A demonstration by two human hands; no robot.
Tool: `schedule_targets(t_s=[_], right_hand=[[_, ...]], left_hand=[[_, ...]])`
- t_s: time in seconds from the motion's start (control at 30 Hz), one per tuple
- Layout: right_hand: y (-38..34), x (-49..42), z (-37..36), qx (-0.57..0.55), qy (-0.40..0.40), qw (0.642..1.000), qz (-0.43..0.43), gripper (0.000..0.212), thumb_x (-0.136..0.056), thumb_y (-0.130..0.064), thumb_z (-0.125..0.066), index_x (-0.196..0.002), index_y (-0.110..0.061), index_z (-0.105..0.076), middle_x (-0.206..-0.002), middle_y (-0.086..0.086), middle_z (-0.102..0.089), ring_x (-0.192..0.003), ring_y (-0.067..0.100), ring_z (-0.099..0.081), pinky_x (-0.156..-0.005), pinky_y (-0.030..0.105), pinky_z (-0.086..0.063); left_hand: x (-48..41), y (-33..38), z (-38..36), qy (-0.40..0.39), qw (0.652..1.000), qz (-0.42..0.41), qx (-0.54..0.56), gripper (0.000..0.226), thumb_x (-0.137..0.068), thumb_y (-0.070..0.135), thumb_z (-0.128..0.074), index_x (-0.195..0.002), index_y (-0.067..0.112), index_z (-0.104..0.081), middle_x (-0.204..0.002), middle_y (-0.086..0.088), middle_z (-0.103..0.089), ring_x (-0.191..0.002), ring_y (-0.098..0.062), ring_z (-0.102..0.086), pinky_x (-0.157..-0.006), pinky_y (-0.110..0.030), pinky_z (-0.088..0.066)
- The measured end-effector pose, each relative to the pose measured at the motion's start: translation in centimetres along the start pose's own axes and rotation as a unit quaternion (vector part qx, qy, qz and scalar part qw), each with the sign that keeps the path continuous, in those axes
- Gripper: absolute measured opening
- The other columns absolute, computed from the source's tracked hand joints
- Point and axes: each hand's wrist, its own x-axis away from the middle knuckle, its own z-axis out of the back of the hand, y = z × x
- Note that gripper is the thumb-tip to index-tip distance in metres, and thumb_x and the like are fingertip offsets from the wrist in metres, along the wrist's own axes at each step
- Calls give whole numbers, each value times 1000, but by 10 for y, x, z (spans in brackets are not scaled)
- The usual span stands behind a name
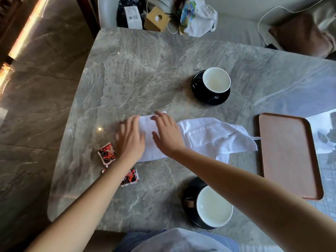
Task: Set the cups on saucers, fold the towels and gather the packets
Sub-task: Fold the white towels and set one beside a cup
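Head view shows us both hands laid on a white towel (209, 135) at the middle of the grey marble table (145, 70). The towel's long axis runs left to right. Its left end is a flat, folded band whose edges run from near to far, and its right end lies rumpled, with a small loop pointing at the brown tray (289, 153) and just reaching its rim. We cannot tell whether this is one cloth or two. The left hand (130, 140) rests on the folded band's left edge with fingers straight and close together, though it is blurred. The right hand (167, 135) lies palm down on the band, fingers spread and pinching nothing. Two red-and-black packets sit just left of the towel's near corner: one packet (107, 153) is in full view, while the second packet (130, 177) is partly hidden under the left forearm. Each cup stands upright on a black saucer — the far cup (216, 80) on its far saucer (211, 99) beyond the towel, the near cup (214, 206) on the near saucer (189, 197) at the table's near edge.
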Motion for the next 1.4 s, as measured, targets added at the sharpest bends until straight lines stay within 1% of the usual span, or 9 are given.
schedule_targets(t_s=[0.17,0.37,0.73,0.8,0.87,0.97,1.13,1.27,1.4], right_hand=[[11,10,-22,136,-150,979,20,60,-100,-28,-29,-151,-9,-5,-161,10,4,-148,25,7,-120,45,-1],[31,15,-21,104,-151,983,-3,79,-96,-54,-32,-151,-9,2,-161,9,8,-148,20,11,-120,41,4],[33,12,-17,89,-169,982,-2,83,-94,-60,-29,-151,-11,6,-160,6,12,-147,17,15,-120,42,4],[30,11,-8,58,-161,985,0,80,-94,-54,-38,-152,-12,-3,-161,5,4,-148,18,7,-119,41,0],[32,18,6,42,-112,991,60,65,-91,-40,-51,-146,-14,-29,-155,6,-27,-144,23,-22,-115,43,-22],[44,41,21,85,-66,973,206,39,-81,-34,-65,-116,-18,-59,-119,3,-59,-110,26,-55,-89,40,-47],[56,57,27,152,-133,950,239,52,-80,-40,-69,-126,-18,-58,-122,2,-62,-112,24,-59,-90,34,-48],[51,59,29,159,-137,951,227,56,-72,-33,-78,-124,-18,-61,-116,1,-65,-108,23,-62,-85,34,-52],[46,57,29,115,-106,971,183,33,-72,-12,-74,-105,-17,-72,-100,2,-71,-97,22,-67,-72,31,-55]], left_hand=[[4,-6,-28,-111,979,-80,-149,62,-97,33,-30,-150,16,-2,-160,1,3,-147,-14,5,-119,-41,6],[10,-10,-42,-113,981,-54,-150,69,-95,49,-24,-149,18,4,-160,0,7,-147,-15,7,-118,-45,5],[5,-11,-37,-159,975,-50,-149,64,-96,49,-16,-148,22,11,-159,5,15,-146,-12,15,-116,-52,11],[4,-7,-27,-167,979,-49,-109,63,-97,44,-22,-149,21,6,-159,6,13,-146,-12,13,-114,-52,11],[11,-6,-11,-107,989,-94,-45,62,-96,31,-40,-149,16,-13,-160,1,-8,-148,-17,-6,-116,-50,1],[39,-8,5,-73,978,-195,-10,60,-86,22,-52,-143,14,-31,-151,-4,-35,-139,-19,-32,-116,-46,-14],[66,-12,-11,-227,936,-193,-185,78,-94,51,-30,-147,14,13,-152,4,21,-146,-16,13,-118,-44,10],[66,-13,-14,-235,925,-183,-237,73,-97,42,-29,-147,13,16,-157,-1,21,-145,-18,19,-117,-44,10],[64,-9,-12,-231,929,-178,-227,69,-97,38,-31,-149,14,8,-159,0,15,-146,-16,13,-118,-42,5]])
